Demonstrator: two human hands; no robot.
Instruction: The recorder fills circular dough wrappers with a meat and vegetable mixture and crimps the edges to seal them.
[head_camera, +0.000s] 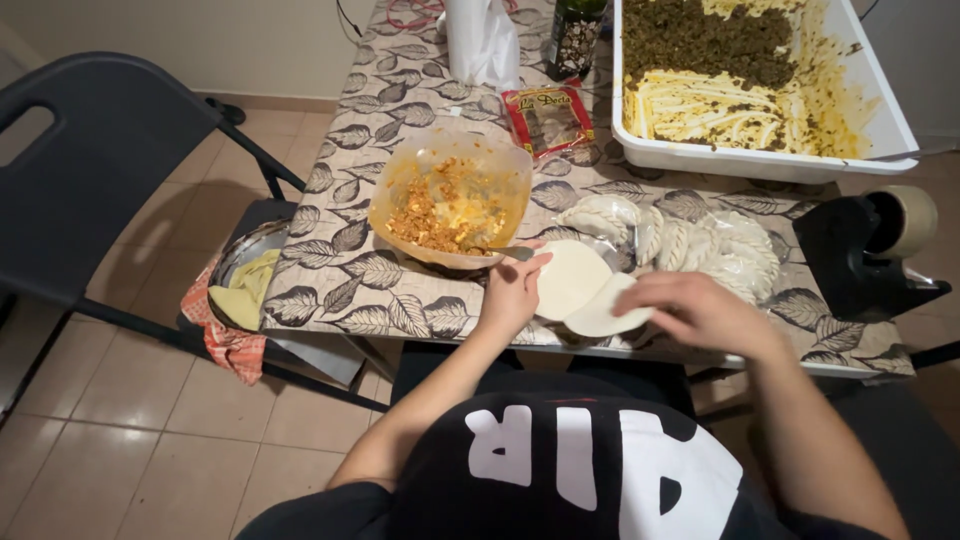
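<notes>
My left hand (511, 292) rests at the table's front edge, its fingers on the left rim of a round white dough disc (572, 277). My right hand (698, 312) lies over the edge of a second dough disc (600, 313) that overlaps the first. Just beyond my left hand stands a clear plastic bowl (449, 196) of orange crumbly filling, with a spoon handle (512, 253) poking out toward my fingers. Right of the discs sit folded, crimped white pastries (700, 245) on plastic wrap.
A large white tub (760, 155) smeared with yellow and brown filling stands at the back right. A red packet (548, 116), a dark bottle (575, 35) and a white bag (480, 40) stand behind. A black tape dispenser (865, 255) sits right. A folding chair (90, 170) holds a metal bowl (250, 270).
</notes>
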